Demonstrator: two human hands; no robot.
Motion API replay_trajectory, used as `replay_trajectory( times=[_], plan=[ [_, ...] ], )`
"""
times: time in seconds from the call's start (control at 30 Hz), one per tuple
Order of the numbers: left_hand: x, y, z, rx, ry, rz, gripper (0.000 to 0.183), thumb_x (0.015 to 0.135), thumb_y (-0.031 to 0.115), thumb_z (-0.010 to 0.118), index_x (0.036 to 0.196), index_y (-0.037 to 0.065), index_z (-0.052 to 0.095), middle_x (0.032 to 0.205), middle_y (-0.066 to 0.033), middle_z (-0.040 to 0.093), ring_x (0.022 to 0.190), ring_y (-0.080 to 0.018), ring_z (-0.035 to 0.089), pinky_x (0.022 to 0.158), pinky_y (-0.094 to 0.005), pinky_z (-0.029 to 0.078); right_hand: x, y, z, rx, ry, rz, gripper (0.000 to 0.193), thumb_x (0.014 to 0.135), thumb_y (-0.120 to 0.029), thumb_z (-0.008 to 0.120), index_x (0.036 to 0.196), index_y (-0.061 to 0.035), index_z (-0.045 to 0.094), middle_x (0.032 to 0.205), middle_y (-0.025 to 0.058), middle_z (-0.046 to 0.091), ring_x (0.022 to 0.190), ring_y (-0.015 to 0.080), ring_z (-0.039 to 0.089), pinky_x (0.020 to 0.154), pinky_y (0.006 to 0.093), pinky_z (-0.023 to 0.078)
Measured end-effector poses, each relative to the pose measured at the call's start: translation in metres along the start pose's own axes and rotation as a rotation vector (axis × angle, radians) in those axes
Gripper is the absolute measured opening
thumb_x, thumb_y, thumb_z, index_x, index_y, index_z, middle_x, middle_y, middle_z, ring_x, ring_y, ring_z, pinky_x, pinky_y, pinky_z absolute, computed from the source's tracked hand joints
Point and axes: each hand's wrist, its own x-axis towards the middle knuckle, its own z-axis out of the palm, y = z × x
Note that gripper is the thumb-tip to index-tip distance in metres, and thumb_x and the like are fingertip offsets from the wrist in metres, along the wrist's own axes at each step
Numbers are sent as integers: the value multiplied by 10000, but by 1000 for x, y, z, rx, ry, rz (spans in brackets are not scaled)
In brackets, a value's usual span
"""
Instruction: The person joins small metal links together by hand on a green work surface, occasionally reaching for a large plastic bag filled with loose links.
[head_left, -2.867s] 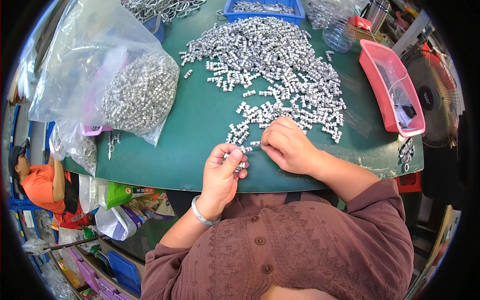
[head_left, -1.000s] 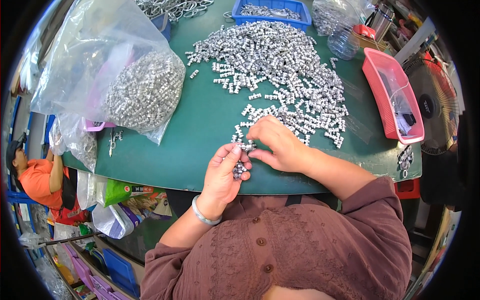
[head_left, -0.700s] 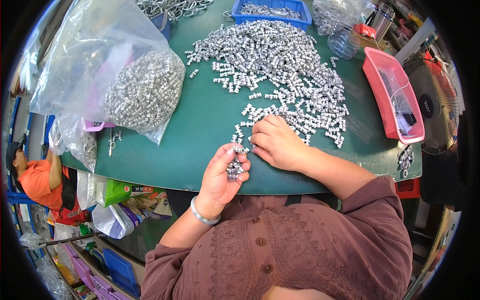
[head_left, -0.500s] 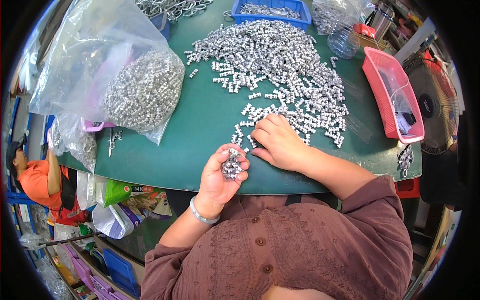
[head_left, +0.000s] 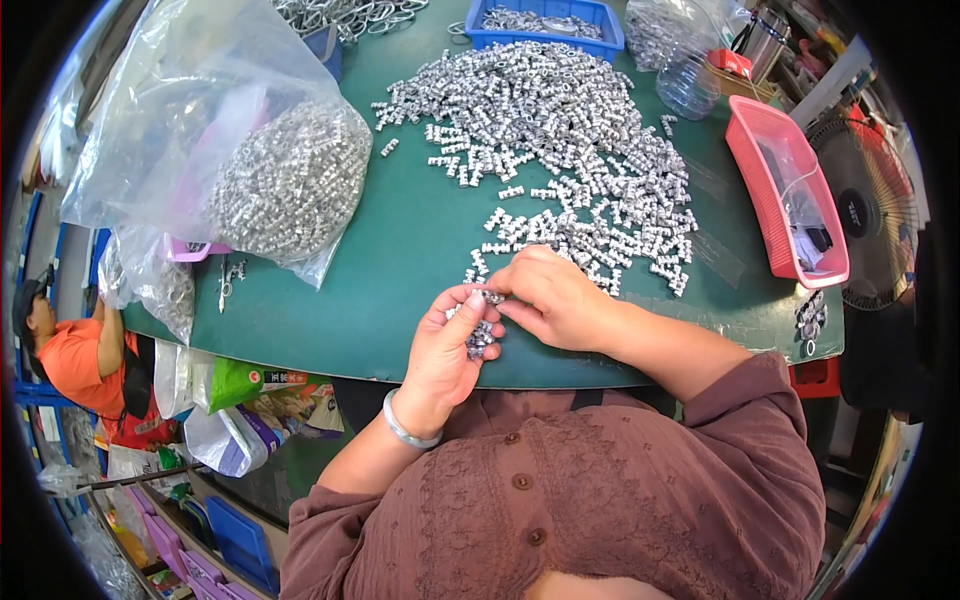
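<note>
Several small silvery ribbed metal pieces lie cupped in my left hand, its fingers curled round them near the table's front edge. My right hand has come up against the left one, and its thumb and forefinger pinch a small metal piece at the left fingertips. Beyond both hands spreads a large heap of the same metal pieces on the green table. A thin trail of loose pieces runs from the heap down toward my hands.
A clear plastic bag full of small metal parts stands at the left. Behind the heap sits a blue tray. A pink basket stands at the right, beside a fan. At far left is a person in orange.
My right hand has left the loose pieces on the table and moved toward me to meet the left hand. The left thumb has closed over its handful.
</note>
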Motion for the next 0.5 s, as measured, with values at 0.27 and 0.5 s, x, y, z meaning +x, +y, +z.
replay_trajectory(
  times=[0.27, 0.5],
  plan=[
    [-1, 5, -8, -195, -63, -51, 131, 897, 205, 519, 957, 91, 545, 783, -40, 556, 690, -155, 535, 517, -243, 407, -3, 9, 8, -266, -127, 38, 230, 681, -153, 667, 879, -65, 591, 863, 70, 524, 857, 254, 482, 750, 365, 383],
    [-2, 6, -17, -275, -128, -69, 177, 874, 217, 497, 979, 79, 529, 843, -66, 548, 746, -195, 528, 529, -259, 417, -5, 12, 6, -127, -28, 57, 165, 693, -68, 651, 822, -67, 549, 791, 59, 529, 777, 252, 498, 735, 368, 388]
  ],
)
